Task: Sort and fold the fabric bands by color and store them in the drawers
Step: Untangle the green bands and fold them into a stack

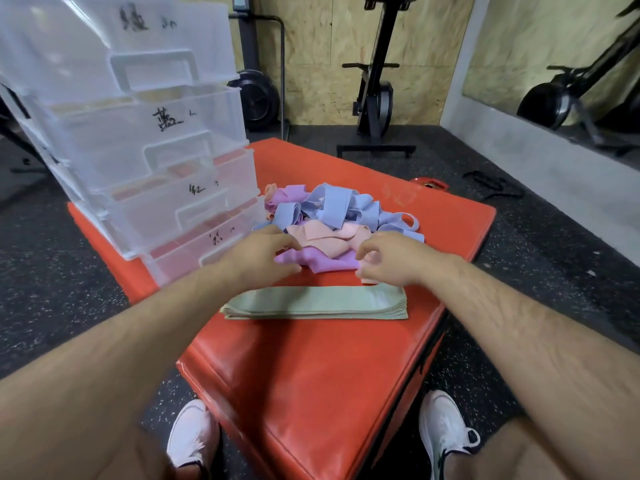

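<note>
A tangled pile of fabric bands in blue, purple and peach lies on the orange padded box. At its near edge is a purple band. My left hand pinches that band's left end. My right hand has curled fingers on the band's right end. In front of both hands lies a flat stack of folded green bands. A clear plastic drawer unit stands at the left on the box, its drawers pulled out stepwise with handwritten labels.
Gym machines stand against the plywood wall behind. A black strap lies on the speckled rubber floor to the right. My two white shoes are on the floor below the box's near corner.
</note>
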Demonstrator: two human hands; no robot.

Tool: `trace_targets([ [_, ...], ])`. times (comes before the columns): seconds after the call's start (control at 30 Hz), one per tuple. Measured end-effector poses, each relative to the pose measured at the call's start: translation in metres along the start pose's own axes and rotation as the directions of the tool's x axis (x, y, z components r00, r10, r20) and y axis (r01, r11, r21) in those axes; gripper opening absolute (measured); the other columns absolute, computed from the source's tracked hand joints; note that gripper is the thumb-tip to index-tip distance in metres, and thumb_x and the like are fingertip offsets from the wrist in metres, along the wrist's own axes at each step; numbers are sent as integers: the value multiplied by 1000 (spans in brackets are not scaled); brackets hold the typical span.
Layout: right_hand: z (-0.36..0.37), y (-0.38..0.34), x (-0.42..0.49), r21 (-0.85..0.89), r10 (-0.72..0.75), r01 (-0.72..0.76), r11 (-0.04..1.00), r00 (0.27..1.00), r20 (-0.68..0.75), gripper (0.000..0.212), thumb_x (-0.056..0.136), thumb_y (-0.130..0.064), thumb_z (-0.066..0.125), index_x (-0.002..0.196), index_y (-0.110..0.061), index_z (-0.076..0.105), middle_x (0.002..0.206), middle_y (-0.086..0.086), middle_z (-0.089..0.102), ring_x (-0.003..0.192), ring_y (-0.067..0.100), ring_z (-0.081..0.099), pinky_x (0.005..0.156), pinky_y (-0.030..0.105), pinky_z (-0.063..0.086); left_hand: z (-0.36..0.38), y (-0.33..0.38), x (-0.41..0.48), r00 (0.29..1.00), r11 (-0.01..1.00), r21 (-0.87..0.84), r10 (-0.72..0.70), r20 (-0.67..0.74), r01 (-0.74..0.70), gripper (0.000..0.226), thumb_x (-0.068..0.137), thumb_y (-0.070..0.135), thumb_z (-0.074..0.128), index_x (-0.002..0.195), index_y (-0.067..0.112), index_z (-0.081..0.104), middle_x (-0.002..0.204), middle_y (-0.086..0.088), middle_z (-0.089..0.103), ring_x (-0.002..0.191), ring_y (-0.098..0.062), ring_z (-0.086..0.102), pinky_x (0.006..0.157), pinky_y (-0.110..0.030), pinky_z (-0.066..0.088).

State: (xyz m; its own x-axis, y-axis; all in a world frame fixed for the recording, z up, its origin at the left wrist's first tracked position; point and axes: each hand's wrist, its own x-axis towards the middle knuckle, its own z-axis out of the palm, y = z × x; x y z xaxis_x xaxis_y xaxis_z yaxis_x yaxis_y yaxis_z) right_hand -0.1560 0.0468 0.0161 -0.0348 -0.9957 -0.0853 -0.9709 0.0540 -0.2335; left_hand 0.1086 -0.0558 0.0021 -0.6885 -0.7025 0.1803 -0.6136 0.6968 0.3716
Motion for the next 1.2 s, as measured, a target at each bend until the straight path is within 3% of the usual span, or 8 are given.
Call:
trace_targets([
  [0.2,-2,-17,55,-62,-7,5,998,999,-43,83,66,-53,79,140,-39,43,147,2,33,136,27,28,97,45,45,21,12,63,982,976,194,-129,136,102,76,65,64,63,136,43,44,140,1,41,132,-31,37,110,-48,35],
  [0.37,-3,-15,104,-100,31,-22,995,996,87,132,47,-67,83,151,-54,4,166,0,-14,152,30,-15,113,62,29,41,3,94,948,973,202,-164,271,111,83,66,58,76,138,38,39,131,-3,42,122,-31,41,102,-42,41],
  [0.47,7,-6,126,-46,42,-36,998,990,133,111,55,-62,80,147,-58,19,163,2,10,150,32,14,108,54,38,44,-6,105,950,989,116,-120,287,90,61,68,48,75,121,34,49,112,0,50,106,-27,48,85,-35,45],
  [0.57,17,4,136,26,17,-19,999,994,104,66,63,-54,77,122,-52,50,118,-7,45,112,23,47,89,43,47,39,-18,114,984,1000,21,-19,178,16,32,77,34,69,106,25,59,99,4,60,97,-20,59,74,-26,39],
  [0.67,11,11,137,140,-12,14,990,1000,-15,24,81,-21,65,101,-35,60,103,-3,53,97,24,56,72,36,46,34,-24,114,996,1000,-20,-10,93,12,61,68,59,66,115,22,62,104,6,56,96,-13,53,84,-27,42],
  [0.9,-35,46,123,597,351,-25,801,829,-436,41,77,5,48,100,-24,63,93,-1,70,83,18,62,64,27,46,31,-20,115,990,993,-28,-116,-83,114,84,62,73,67,131,29,47,130,7,41,127,-21,35,111,-41,30],
  [1.1,-61,56,111,691,435,144,708,683,-587,23,82,-4,60,98,-19,63,85,-11,64,76,4,57,59,11,40,46,-14,109,982,972,185,-163,99,143,74,70,55,74,135,41,43,145,8,27,133,-30,27,105,-53,40],
  [1.2,-66,57,106,700,464,183,690,630,-623,17,86,-11,65,102,-18,63,84,-16,62,69,-12,54,60,7,39,52,-10,112,988,969,207,-145,49,132,58,77,35,69,131,39,49,146,10,30,127,-30,32,95,-50,47],
])
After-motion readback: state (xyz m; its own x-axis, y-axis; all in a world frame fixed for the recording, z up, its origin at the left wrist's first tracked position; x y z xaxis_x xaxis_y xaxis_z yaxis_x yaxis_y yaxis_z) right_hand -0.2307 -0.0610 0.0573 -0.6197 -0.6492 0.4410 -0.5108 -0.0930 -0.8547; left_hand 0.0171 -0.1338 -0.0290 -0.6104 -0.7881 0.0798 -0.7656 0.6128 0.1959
